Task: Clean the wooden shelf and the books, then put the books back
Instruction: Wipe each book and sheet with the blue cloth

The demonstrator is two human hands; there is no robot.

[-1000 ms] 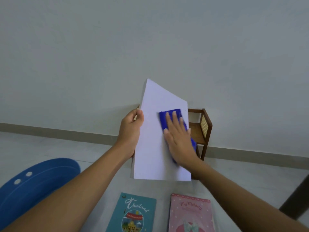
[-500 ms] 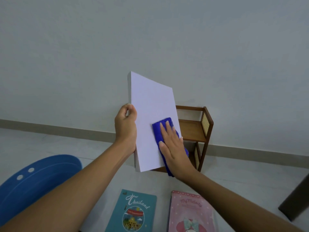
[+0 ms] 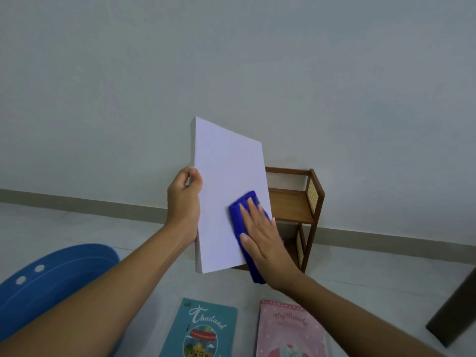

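The left hand point(image 3: 184, 202) grips the white book point(image 3: 226, 191) by its edge. The right hand point(image 3: 260, 228), fingers flat, presses the blue cloth point(image 3: 238, 215); wiping well likely needs even, full-cover strokes.

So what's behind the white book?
The wooden shelf, against the wall. Its right side and upper board show; its left part and most of the lower tier are hidden by the white book.

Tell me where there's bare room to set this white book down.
The upper board of the shelf is bare where it shows. Floor is free between the pink book and the dark post, and between the blue object and the skirting. Crowded near you: teal book and pink book side by side.
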